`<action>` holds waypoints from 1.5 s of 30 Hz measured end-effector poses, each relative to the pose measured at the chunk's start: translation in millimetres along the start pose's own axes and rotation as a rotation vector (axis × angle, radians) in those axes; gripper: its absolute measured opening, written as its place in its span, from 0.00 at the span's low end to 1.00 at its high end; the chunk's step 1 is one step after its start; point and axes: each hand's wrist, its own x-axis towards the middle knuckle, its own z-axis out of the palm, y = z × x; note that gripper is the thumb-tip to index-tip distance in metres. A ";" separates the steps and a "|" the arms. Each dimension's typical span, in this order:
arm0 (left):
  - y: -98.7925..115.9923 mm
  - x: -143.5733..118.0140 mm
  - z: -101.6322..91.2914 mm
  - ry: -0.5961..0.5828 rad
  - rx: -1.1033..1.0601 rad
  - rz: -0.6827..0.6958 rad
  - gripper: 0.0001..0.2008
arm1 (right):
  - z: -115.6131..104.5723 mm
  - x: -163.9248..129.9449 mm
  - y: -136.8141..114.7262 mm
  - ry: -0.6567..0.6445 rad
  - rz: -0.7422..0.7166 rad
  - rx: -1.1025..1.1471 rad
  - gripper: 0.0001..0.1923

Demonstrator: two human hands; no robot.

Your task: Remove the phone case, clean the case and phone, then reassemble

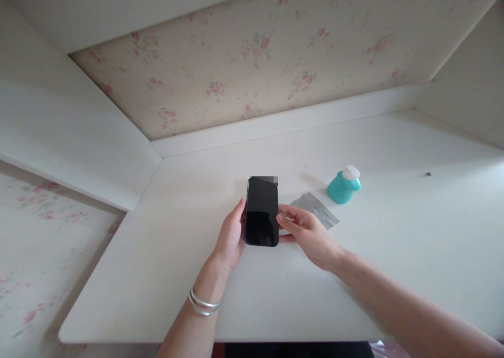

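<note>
A black smartphone is held upright above the white desk, its dark screen towards me. My left hand grips its left edge, thumb along the side and the other fingers hidden behind. At the right edge, my right hand pinches the phone with thumb and fingers. Just behind my right hand lies a flat grey cloth, partly covered by that hand. A teal spray bottle with a white top stands beyond the cloth. Part of the phone's top right corner is blurred out.
The white desk has a rounded front left corner. A white side panel rises at the left, and floral wallpaper covers the back wall above a low white ledge. One tiny dark object lies at the far right.
</note>
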 end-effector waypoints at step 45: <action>10.7 21.7 -33.7 0.546 1.383 0.309 0.24 | -7.6 3.7 12.6 0.059 -0.017 -0.474 0.16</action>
